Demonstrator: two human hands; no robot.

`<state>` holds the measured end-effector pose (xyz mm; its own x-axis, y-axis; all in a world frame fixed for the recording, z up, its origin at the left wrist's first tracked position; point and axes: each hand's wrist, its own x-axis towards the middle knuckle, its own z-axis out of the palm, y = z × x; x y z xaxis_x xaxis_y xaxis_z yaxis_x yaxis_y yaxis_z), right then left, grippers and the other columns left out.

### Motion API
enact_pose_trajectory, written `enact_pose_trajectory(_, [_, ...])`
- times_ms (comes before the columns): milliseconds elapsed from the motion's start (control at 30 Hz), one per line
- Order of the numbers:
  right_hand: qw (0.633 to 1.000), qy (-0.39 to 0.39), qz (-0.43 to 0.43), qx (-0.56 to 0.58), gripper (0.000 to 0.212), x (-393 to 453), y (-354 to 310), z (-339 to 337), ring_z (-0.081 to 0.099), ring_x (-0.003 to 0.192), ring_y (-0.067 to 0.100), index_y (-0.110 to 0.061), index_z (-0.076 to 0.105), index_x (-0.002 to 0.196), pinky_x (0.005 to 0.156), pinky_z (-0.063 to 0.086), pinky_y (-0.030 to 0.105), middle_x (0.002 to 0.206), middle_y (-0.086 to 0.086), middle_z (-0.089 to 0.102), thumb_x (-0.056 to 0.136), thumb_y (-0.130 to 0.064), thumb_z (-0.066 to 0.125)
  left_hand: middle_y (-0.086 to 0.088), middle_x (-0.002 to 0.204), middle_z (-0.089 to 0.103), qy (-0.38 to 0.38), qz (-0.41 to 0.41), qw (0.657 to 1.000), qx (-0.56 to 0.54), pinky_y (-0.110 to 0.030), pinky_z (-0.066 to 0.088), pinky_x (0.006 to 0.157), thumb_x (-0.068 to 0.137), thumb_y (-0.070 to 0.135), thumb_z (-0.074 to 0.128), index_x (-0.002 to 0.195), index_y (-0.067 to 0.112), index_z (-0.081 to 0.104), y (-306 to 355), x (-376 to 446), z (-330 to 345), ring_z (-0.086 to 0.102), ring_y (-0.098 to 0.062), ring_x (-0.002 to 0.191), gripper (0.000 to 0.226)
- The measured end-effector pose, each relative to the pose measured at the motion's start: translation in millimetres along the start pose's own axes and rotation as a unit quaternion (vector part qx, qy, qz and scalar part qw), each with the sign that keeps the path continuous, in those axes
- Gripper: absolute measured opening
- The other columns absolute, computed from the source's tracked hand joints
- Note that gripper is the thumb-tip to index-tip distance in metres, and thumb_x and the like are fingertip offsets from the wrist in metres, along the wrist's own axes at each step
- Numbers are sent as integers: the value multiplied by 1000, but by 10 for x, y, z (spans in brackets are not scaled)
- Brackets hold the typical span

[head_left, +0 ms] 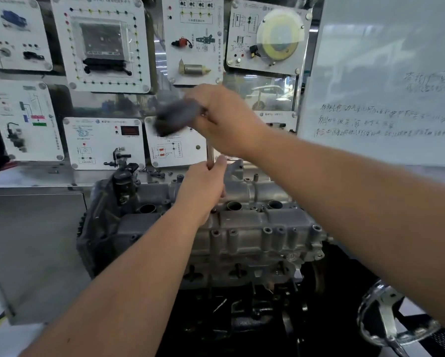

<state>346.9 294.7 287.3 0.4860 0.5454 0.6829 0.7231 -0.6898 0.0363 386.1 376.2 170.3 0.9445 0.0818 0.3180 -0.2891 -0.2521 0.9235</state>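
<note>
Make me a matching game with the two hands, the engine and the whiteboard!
Things:
1. left hand
2. right hand
3. engine
4. whiteboard

Clues:
a. has handwriting on it
b. grips the dark handle, up top
c. grey metal, below the hands
d. holds the metal shaft, lower down

Pairs: 1-d, 2-b, 3-c, 4-a

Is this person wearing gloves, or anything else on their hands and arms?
No. The left hand and the right hand are both bare, with no gloves and no ring or watch showing. The left forearm and the right forearm are uncovered as far as the picture reaches, so no sleeve or cuff is in view. The right hand is slightly blurred, so fine details there cannot be told.
</note>
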Motion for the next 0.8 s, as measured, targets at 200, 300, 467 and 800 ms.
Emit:
enact_pose_trajectory(200, [682,195,331,622,57,-60,-41,325,65,59,14,-13,67,101,62,51,32,90,7,75,104,-60,35,-1,54,58,3,19,1000,14,-32,38,54,89,37,44,77,12,59,37,-72,26,48,-16,46,32])
enact_pose_trajectory(300, [598,142,415,671,60,-23,60,195,49,42,14,-14,62,72,55,40,25,57,2,62,102,-60,39,-12,64,65,-13,48,998,46,-43,49,60,81,47,41,73,9,59,57,-100,41,56,-27,58,43])
enact_pose_trajectory(467, [638,58,451,622,45,-6,109,20,48,42,16,-14,58,72,63,39,30,56,1,59,101,-45,45,-15,69,67,-9,58,996,62,-55,59,77,93,63,43,77,5,61,41,-78,50,70,-37,75,62])
enact_pose_trajectory(800, [614,86,455,640,45,-24,84,23,43,39,16,-14,54,79,59,36,29,54,2,56,103,-50,40,6,53,58,-48,36,998,6,-37,48,68,93,39,55,71,22,56,27,-68,21,63,-20,64,28])
